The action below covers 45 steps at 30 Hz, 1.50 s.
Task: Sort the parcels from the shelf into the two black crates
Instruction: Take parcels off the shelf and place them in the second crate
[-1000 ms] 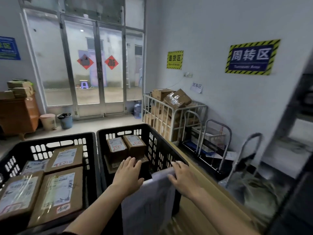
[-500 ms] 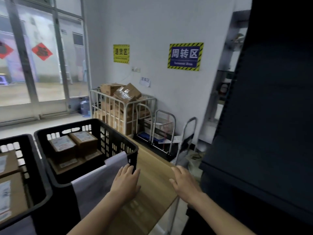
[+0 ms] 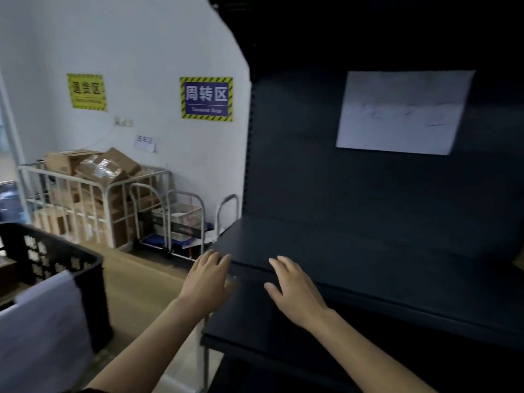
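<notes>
A dark metal shelf (image 3: 354, 251) fills the right half of the view, and the board in front of me looks bare. A small tan corner (image 3: 520, 262) shows at the far right edge; I cannot tell what it is. My left hand (image 3: 207, 282) hovers at the shelf's left front corner, fingers straight, holding nothing. My right hand (image 3: 295, 290) is stretched over the shelf's front edge, fingers spread and empty. One black crate (image 3: 56, 259) stands at the lower left on a wooden table (image 3: 136, 285), with a white sheet (image 3: 45, 321) hanging on its near wall.
A white paper (image 3: 402, 112) is stuck on the shelf's back panel. A white wire cage (image 3: 93, 199) full of cardboard boxes stands by the wall. Folded hand trolleys (image 3: 181, 222) lean beside it. Yellow and blue signs hang on the wall.
My view has swung right, away from the two crates and onto the shelf. Both hands left the crate's white sheet and moved, empty, to the shelf's front edge.
</notes>
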{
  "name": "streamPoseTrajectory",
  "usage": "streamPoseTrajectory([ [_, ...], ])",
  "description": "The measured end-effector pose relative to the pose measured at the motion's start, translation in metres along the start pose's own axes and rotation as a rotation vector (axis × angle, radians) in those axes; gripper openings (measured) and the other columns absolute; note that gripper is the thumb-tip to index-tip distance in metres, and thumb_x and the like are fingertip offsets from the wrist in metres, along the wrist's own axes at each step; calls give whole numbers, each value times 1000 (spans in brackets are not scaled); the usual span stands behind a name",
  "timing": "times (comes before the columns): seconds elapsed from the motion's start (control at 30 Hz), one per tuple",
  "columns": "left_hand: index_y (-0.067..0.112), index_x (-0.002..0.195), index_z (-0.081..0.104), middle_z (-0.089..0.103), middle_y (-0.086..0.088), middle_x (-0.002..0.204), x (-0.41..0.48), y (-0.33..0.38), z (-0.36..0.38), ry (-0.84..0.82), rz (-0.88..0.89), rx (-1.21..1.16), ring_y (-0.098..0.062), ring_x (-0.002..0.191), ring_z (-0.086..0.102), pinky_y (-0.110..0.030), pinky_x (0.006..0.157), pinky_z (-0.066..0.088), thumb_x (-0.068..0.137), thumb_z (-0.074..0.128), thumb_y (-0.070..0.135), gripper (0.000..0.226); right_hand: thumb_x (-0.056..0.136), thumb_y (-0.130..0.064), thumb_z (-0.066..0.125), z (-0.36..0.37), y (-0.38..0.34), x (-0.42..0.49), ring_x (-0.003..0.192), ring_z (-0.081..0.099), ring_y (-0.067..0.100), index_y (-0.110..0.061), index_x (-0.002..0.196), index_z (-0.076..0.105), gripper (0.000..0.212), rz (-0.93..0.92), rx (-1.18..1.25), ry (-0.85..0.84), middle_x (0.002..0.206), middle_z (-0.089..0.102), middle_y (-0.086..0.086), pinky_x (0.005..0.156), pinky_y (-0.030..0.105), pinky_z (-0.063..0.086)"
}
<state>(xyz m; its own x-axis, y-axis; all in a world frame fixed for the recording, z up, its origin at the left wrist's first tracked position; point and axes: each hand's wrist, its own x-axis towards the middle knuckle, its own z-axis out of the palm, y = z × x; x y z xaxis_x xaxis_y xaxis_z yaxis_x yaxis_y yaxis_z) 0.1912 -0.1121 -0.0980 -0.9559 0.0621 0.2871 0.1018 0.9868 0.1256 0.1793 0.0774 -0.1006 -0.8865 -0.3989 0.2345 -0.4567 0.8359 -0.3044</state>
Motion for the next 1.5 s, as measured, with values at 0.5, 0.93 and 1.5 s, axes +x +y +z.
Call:
streamPoseTrajectory([
  [0.5,18,147,18,26,-3,152,40,296,39,-36,321,-83,-22,145,11,-32,119,10,95,43,35,61,99,-32,39,-128,254,-168,142,19,17,-17,148,18,55,415,-106,176,156,16,3,115,30,24],
  [0.93,18,149,15,20,-5,154,80,433,78,-112,546,-67,-22,145,9,-32,120,6,96,40,38,62,98,-35,37,-172,373,-256,139,25,19,-18,147,21,54,676,-194,232,153,22,3,112,29,28],
  [1.5,17,149,16,21,-7,154,170,543,118,-150,690,-131,-23,144,12,-32,120,8,95,42,39,63,98,-35,40,-216,481,-259,137,29,18,-17,146,24,54,844,-257,337,151,26,3,110,26,30],
])
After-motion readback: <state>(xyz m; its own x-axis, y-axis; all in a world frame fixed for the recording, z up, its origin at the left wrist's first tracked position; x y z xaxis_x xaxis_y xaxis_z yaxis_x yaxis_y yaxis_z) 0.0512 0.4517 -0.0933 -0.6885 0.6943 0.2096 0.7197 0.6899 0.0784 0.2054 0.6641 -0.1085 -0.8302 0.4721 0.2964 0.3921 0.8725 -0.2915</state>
